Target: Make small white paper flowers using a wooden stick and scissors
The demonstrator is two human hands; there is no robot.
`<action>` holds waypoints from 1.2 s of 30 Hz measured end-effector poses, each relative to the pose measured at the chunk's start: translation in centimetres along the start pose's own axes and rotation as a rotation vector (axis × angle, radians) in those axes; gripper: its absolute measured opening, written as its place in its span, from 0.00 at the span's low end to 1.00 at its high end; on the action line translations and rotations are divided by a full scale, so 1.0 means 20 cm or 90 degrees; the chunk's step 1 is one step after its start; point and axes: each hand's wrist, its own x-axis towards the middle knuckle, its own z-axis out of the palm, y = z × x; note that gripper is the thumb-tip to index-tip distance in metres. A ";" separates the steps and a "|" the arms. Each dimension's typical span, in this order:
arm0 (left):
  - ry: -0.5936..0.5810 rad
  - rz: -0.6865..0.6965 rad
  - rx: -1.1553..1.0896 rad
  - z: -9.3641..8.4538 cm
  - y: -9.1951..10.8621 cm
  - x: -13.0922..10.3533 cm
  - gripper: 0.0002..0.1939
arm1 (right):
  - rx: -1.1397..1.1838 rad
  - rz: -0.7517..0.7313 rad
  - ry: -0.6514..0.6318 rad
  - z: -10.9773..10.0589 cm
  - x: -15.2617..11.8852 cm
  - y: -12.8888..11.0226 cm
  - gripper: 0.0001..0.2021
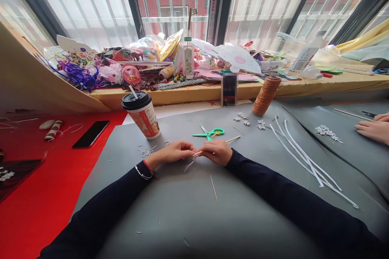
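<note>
In the middle of the grey table cover (170,218), my right hand (216,152) is closed around a thin wooden stick (233,139), whose end sticks out to the upper right. My left hand (174,151) pinches at the stick's other tip, fingertips almost touching the right hand. A short whitish strand (190,164) hangs below the fingers; exactly what the left fingertips grip is hidden. Just beyond the hands lie green-handled scissors (208,133), blades spread. A thin toothpick-like stick (214,188) rests nearer to me.
Ahead stand a lidded paper cup (142,115) and a brown twine spool (266,95). White cords (306,156) and small white knotted flowers (261,124) lie rightward. A black phone (91,134) rests on red cloth at left. Another person's hand (373,129) appears at far right.
</note>
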 end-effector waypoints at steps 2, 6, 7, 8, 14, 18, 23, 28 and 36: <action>-0.020 0.001 0.018 -0.01 0.01 -0.01 0.12 | 0.008 0.003 -0.011 0.00 0.00 -0.01 0.08; 0.070 0.031 -0.029 0.00 -0.01 -0.01 0.13 | 0.019 0.070 0.032 -0.01 0.01 -0.03 0.08; 0.096 0.049 -0.049 0.01 -0.01 -0.01 0.13 | 0.019 0.086 0.047 -0.02 0.01 -0.03 0.08; 0.114 0.069 -0.068 0.02 -0.01 -0.01 0.14 | 0.015 0.098 0.060 -0.02 0.01 -0.04 0.08; 0.119 0.121 -0.124 0.04 -0.02 0.00 0.13 | -0.002 0.110 0.099 -0.02 0.01 -0.06 0.09; 0.104 0.114 -0.120 0.03 -0.01 -0.01 0.11 | 0.024 0.096 0.093 -0.01 0.00 -0.06 0.08; 0.097 0.146 -0.060 0.03 0.00 -0.03 0.11 | 0.047 0.087 0.095 -0.01 0.00 -0.06 0.07; 0.130 0.179 0.011 0.04 0.01 -0.03 0.11 | 0.038 0.095 0.105 -0.01 0.00 -0.06 0.08; 0.202 0.204 0.154 0.10 -0.02 -0.03 0.12 | 0.034 0.107 0.109 -0.02 0.01 -0.06 0.09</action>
